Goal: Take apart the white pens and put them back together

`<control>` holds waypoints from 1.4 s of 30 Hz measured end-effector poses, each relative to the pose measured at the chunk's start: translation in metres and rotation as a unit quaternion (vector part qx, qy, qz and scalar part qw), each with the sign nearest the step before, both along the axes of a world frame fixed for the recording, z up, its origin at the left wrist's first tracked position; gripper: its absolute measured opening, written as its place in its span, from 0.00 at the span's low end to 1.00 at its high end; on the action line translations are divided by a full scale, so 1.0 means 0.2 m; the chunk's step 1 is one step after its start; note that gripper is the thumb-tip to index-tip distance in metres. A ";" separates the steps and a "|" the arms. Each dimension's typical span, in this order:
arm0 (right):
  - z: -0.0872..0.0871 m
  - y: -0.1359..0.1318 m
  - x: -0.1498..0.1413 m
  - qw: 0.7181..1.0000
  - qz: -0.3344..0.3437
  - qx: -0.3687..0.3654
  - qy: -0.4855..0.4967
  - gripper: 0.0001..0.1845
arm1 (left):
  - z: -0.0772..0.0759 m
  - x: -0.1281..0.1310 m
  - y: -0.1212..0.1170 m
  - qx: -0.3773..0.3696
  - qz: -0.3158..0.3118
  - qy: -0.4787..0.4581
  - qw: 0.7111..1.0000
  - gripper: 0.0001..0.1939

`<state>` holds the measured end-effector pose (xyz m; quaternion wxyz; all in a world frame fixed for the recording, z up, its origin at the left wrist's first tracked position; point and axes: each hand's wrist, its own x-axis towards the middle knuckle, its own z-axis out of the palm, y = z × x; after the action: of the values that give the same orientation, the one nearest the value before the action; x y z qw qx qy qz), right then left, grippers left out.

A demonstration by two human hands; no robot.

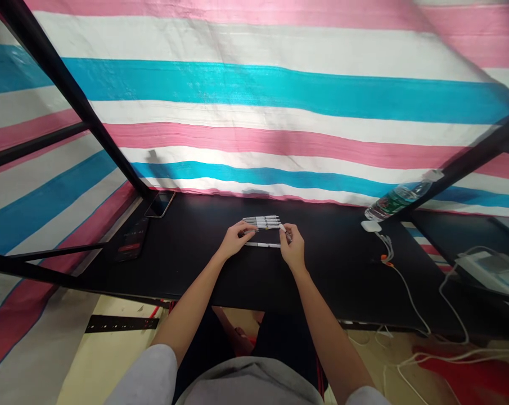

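Several slim white pens with grey ends [261, 221] lie side by side in a row on the black table [182, 253]. Nearer to me, one more white pen [263, 244] lies crosswise between my hands, its right end meeting my right fingers. My left hand [234, 241] is closed at the left end of the row, its fingertips pinched on something small and dark that I cannot make out. At the row's right end my right hand [293, 247] is closed, with a small white piece [282, 227] showing between thumb and finger.
Two phones [160, 203] [131, 239] lie at the table's left. On the right are a water bottle [400, 198], a white charger [371, 226] with cables, and a white device [492, 270]. Black frame posts [89, 115] and a striped sheet [271, 90] enclose the table.
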<state>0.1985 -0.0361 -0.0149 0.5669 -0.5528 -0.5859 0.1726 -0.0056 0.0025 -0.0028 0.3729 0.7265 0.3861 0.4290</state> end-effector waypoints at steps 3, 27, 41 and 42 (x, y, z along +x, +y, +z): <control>0.02 -0.01 0.00 0.998 0.015 0.028 -0.046 0.10 | 0.00 0.00 0.00 -0.002 0.005 -0.002 1.000 0.15; 0.00 -0.03 -0.04 0.973 0.105 0.081 -0.187 0.11 | 0.02 0.03 -0.03 -0.097 0.021 -0.064 0.993 0.12; 0.01 -0.03 -0.04 0.986 0.123 0.032 -0.112 0.13 | 0.03 0.02 -0.02 -0.148 0.005 -0.106 0.983 0.16; 0.01 -0.03 -0.04 0.988 0.119 0.018 -0.093 0.12 | 0.03 0.02 -0.02 -0.153 0.006 -0.112 0.982 0.16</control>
<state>0.1910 -0.0422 -0.0120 0.4950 -0.4825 -0.7009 0.1759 -0.0010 -0.0019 0.0030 0.5176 0.6058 0.4074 0.4462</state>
